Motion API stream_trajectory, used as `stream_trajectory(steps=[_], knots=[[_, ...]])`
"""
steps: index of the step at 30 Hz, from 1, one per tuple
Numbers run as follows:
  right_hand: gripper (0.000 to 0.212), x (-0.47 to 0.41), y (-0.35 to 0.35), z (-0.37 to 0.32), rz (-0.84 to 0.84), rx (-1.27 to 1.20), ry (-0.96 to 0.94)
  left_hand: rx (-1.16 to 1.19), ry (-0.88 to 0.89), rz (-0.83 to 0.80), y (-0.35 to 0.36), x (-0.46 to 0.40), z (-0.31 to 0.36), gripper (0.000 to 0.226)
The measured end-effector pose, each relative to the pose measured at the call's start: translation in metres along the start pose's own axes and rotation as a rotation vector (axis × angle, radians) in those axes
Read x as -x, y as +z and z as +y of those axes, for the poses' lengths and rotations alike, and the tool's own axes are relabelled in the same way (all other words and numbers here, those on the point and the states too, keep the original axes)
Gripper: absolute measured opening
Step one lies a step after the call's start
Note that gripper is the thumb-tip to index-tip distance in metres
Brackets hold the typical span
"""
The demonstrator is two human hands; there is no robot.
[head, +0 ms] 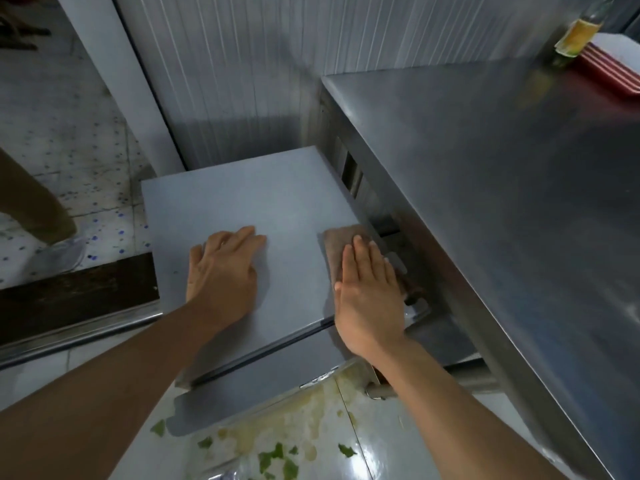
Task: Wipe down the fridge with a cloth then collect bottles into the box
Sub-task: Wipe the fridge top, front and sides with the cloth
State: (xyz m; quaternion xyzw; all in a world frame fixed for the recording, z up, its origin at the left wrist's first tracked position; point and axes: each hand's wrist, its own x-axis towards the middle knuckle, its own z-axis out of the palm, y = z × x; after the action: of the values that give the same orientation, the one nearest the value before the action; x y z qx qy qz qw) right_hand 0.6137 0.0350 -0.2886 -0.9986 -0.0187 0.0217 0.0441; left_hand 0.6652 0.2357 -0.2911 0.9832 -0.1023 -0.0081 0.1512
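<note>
Both hands flat on fridge top. Right hand pressed palm-down on brown cloth, fingers extended, not gripping; cloth at right edge, hard against steel counter, long axis running away from body. Left hand splayed, empty, bracing. Unwiped surface lying leftward of cloth; right hand nearer. Bottle on far counter.
</note>
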Motion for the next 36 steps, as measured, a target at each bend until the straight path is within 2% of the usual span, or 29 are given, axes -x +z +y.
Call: stream_trajectory(steps=[4,8,14,17,19,22,28,33,36], knots=[[0.072,-0.052,-0.017,-0.009,-0.140,-0.008,0.107,-0.047,0.010,0.017,-0.001,-0.002,-0.003,0.056],[0.078,-0.075,-0.021,-0.004,-0.197,-0.061,0.122,-0.031,-0.010,0.019,-0.003,-0.002,0.000,0.055],[0.071,-0.029,-0.016,-0.002,-0.153,0.055,0.216,-0.017,0.037,0.016,-0.010,-0.011,-0.009,0.049],[0.071,-0.034,-0.008,-0.003,-0.113,0.054,0.231,-0.069,0.072,-0.001,-0.013,-0.032,-0.022,0.050],[0.073,-0.042,-0.008,-0.006,-0.091,0.026,0.222,-0.072,0.028,0.008,-0.017,-0.053,-0.036,0.055],[0.076,-0.062,-0.008,-0.006,-0.104,0.007,0.194,-0.082,-0.036,0.004,-0.019,-0.082,-0.052,0.048],[0.075,-0.141,-0.004,-0.023,-0.102,-0.049,0.192,-0.146,0.166,0.062,-0.018,-0.091,-0.084,0.053],[0.070,-0.207,-0.003,-0.036,-0.097,-0.129,0.217,-0.132,0.213,0.029,-0.017,-0.096,-0.089,0.049],[0.066,-0.242,-0.002,-0.034,-0.100,-0.143,0.164,-0.106,0.242,0.037,-0.017,-0.097,-0.092,0.049]])
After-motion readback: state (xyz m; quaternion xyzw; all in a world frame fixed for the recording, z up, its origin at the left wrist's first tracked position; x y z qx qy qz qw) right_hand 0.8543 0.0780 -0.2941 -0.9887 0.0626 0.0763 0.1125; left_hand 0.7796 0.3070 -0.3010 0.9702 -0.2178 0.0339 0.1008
